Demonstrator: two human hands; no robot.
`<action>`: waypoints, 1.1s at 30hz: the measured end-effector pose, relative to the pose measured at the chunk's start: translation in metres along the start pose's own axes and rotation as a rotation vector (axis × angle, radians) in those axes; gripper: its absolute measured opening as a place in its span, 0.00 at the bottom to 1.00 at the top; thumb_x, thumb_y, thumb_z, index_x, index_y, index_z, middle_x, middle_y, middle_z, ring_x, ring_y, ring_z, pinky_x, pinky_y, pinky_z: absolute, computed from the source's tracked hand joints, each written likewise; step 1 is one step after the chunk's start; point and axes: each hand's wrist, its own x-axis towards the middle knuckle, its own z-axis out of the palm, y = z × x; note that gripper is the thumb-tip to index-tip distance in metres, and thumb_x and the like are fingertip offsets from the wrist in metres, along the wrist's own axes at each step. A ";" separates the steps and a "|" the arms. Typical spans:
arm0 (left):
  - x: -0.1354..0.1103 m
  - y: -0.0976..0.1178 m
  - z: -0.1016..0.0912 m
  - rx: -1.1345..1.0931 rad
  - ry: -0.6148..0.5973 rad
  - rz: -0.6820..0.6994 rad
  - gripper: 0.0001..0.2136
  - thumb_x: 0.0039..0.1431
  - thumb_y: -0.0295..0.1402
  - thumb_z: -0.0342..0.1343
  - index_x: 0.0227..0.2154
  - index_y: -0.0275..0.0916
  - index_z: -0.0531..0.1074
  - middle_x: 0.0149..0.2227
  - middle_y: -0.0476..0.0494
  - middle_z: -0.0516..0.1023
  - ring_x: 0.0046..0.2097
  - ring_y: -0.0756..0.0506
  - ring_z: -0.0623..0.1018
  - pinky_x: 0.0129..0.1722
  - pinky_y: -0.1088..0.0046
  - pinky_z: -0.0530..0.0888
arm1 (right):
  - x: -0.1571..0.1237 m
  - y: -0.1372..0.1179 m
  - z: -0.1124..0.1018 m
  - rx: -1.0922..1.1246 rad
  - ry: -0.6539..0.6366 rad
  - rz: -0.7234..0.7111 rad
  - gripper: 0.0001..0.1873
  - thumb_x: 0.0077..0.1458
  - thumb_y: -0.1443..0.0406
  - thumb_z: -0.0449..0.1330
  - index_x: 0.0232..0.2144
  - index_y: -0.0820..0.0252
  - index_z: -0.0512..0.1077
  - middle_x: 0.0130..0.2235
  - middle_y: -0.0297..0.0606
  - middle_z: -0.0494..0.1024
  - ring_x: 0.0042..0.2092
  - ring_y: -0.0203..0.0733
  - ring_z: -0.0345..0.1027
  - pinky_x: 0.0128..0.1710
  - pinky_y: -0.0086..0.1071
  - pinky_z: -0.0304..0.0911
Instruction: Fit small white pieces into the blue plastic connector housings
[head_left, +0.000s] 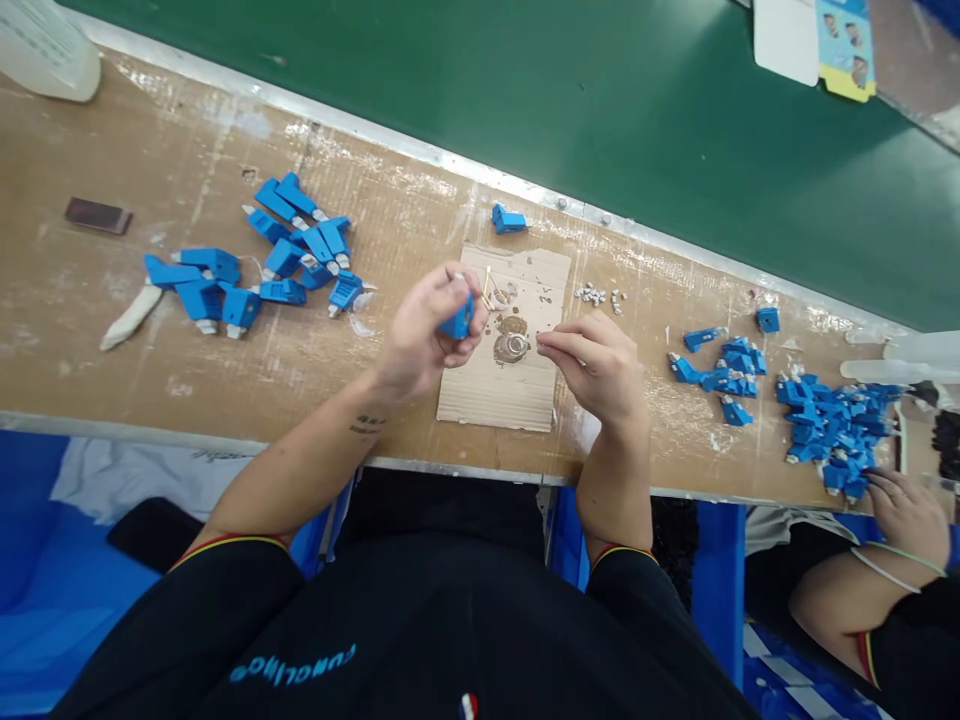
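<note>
My left hand (435, 325) is closed around a blue plastic part (458, 320), held above the left edge of a cardboard sheet (499, 400). Thumb and forefinger of my right hand (596, 365) are pinched together over the sheet's right side; a tiny pale piece seems to show at the tips, too small to name. Between the hands, a wet-looking brown blotch with a clear round blob (512, 346) marks the cardboard. Thin wooden sticks (495, 287) lie beside my left fingers. Several small grey-white pieces (592, 294) are scattered just beyond my right hand.
Blue parts with pale ends (281, 255) lie at left, near a dark block (98, 215). One blue part (509, 219) sits behind the cardboard. More blue parts (836, 425) are heaped at right, where another person's hand (907, 515) touches them. A green surface (525, 90) runs behind.
</note>
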 end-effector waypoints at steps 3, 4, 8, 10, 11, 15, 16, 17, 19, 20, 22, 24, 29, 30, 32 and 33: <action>0.001 0.011 -0.001 -0.079 0.089 -0.046 0.17 0.65 0.49 0.63 0.35 0.42 0.67 0.26 0.52 0.71 0.20 0.52 0.69 0.16 0.79 0.58 | -0.004 0.008 0.005 -0.076 -0.126 0.064 0.11 0.71 0.61 0.61 0.38 0.51 0.84 0.35 0.36 0.82 0.36 0.40 0.70 0.37 0.36 0.65; 0.001 0.013 0.000 -0.091 0.113 -0.062 0.14 0.67 0.46 0.60 0.35 0.42 0.66 0.26 0.52 0.71 0.20 0.52 0.69 0.17 0.79 0.58 | -0.004 0.008 0.007 -0.093 -0.148 0.071 0.12 0.71 0.61 0.61 0.38 0.51 0.84 0.35 0.36 0.81 0.37 0.40 0.69 0.37 0.36 0.64; 0.002 0.014 0.003 -0.092 0.128 -0.072 0.06 0.67 0.33 0.53 0.33 0.41 0.63 0.26 0.50 0.73 0.21 0.53 0.69 0.17 0.81 0.59 | -0.002 0.007 0.011 -0.130 -0.189 0.066 0.12 0.71 0.63 0.61 0.38 0.50 0.85 0.35 0.36 0.80 0.37 0.40 0.68 0.37 0.36 0.62; 0.002 0.011 0.004 -0.074 0.126 -0.068 0.04 0.65 0.31 0.52 0.33 0.40 0.63 0.26 0.50 0.73 0.21 0.53 0.69 0.18 0.81 0.59 | -0.001 0.006 0.011 -0.137 -0.198 0.060 0.12 0.70 0.64 0.61 0.37 0.50 0.85 0.34 0.36 0.80 0.37 0.40 0.68 0.37 0.36 0.62; 0.003 0.010 0.003 -0.065 0.128 -0.071 0.04 0.64 0.31 0.52 0.34 0.40 0.64 0.27 0.50 0.72 0.21 0.53 0.69 0.18 0.81 0.60 | -0.001 0.006 0.011 -0.143 -0.199 0.058 0.12 0.70 0.63 0.61 0.37 0.50 0.85 0.34 0.36 0.80 0.37 0.40 0.68 0.37 0.36 0.61; 0.004 0.008 0.000 -0.040 0.123 -0.080 0.04 0.63 0.33 0.54 0.36 0.41 0.65 0.28 0.51 0.73 0.22 0.52 0.71 0.20 0.80 0.62 | 0.000 0.006 0.011 -0.175 -0.194 0.050 0.13 0.71 0.62 0.62 0.35 0.51 0.84 0.33 0.36 0.81 0.36 0.40 0.68 0.36 0.35 0.62; 0.004 0.008 0.000 -0.034 0.116 -0.077 0.03 0.63 0.33 0.54 0.36 0.40 0.65 0.28 0.51 0.73 0.23 0.52 0.71 0.20 0.80 0.63 | 0.000 0.006 0.011 -0.180 -0.192 0.047 0.13 0.71 0.62 0.62 0.35 0.51 0.84 0.33 0.36 0.81 0.36 0.40 0.68 0.36 0.35 0.62; 0.004 0.008 -0.001 -0.028 0.111 -0.072 0.03 0.62 0.32 0.53 0.36 0.40 0.65 0.28 0.51 0.73 0.23 0.52 0.71 0.21 0.80 0.63 | 0.000 0.005 0.011 -0.183 -0.189 0.043 0.13 0.70 0.62 0.62 0.35 0.52 0.84 0.33 0.36 0.81 0.36 0.40 0.68 0.36 0.35 0.62; 0.004 0.008 -0.001 -0.018 0.107 -0.061 0.03 0.62 0.32 0.53 0.37 0.40 0.64 0.29 0.51 0.73 0.23 0.52 0.71 0.21 0.80 0.64 | 0.000 0.005 0.011 -0.184 -0.188 0.041 0.12 0.70 0.62 0.62 0.35 0.52 0.84 0.33 0.36 0.81 0.36 0.40 0.69 0.36 0.35 0.62; 0.004 0.008 -0.001 -0.014 0.107 -0.056 0.03 0.61 0.32 0.53 0.37 0.41 0.64 0.29 0.51 0.73 0.24 0.52 0.71 0.21 0.80 0.64 | 0.000 0.005 0.011 -0.184 -0.190 0.044 0.12 0.70 0.63 0.62 0.35 0.52 0.84 0.33 0.36 0.81 0.36 0.40 0.68 0.36 0.35 0.62; 0.004 0.007 -0.001 -0.005 0.104 -0.050 0.04 0.60 0.31 0.52 0.38 0.41 0.64 0.29 0.51 0.73 0.24 0.52 0.71 0.22 0.80 0.65 | 0.000 0.004 0.011 -0.188 -0.197 0.052 0.12 0.70 0.63 0.62 0.35 0.52 0.84 0.33 0.36 0.81 0.36 0.40 0.68 0.36 0.35 0.62; 0.005 0.006 -0.002 0.008 0.098 -0.046 0.05 0.59 0.31 0.52 0.39 0.41 0.64 0.30 0.51 0.73 0.24 0.52 0.72 0.23 0.80 0.66 | -0.001 0.005 0.011 -0.181 -0.191 0.048 0.12 0.70 0.63 0.62 0.35 0.52 0.84 0.33 0.36 0.81 0.36 0.40 0.68 0.35 0.35 0.61; 0.007 0.002 -0.004 0.015 0.107 -0.009 0.06 0.59 0.30 0.52 0.39 0.40 0.66 0.33 0.50 0.75 0.26 0.51 0.74 0.23 0.78 0.68 | 0.001 0.005 0.003 -0.079 -0.068 0.061 0.08 0.68 0.62 0.65 0.37 0.50 0.85 0.33 0.35 0.81 0.35 0.39 0.70 0.36 0.36 0.66; 0.007 0.002 -0.003 0.005 0.106 0.004 0.06 0.59 0.30 0.53 0.39 0.40 0.67 0.33 0.50 0.75 0.26 0.51 0.75 0.23 0.78 0.68 | 0.001 0.004 0.001 -0.036 -0.014 0.071 0.07 0.67 0.62 0.66 0.38 0.49 0.85 0.33 0.34 0.81 0.35 0.40 0.71 0.36 0.37 0.67; 0.006 -0.001 -0.001 -0.017 0.083 0.017 0.06 0.61 0.31 0.57 0.39 0.40 0.68 0.33 0.49 0.76 0.28 0.50 0.78 0.23 0.77 0.69 | 0.003 0.001 -0.001 0.062 0.122 0.083 0.04 0.65 0.63 0.68 0.39 0.46 0.84 0.34 0.33 0.80 0.35 0.40 0.73 0.35 0.38 0.69; 0.005 -0.002 0.000 -0.027 0.059 0.016 0.07 0.61 0.32 0.60 0.40 0.39 0.69 0.34 0.48 0.76 0.29 0.49 0.79 0.23 0.77 0.70 | 0.003 -0.002 -0.001 0.108 0.192 0.087 0.04 0.65 0.62 0.68 0.40 0.45 0.84 0.33 0.32 0.80 0.35 0.40 0.73 0.34 0.38 0.69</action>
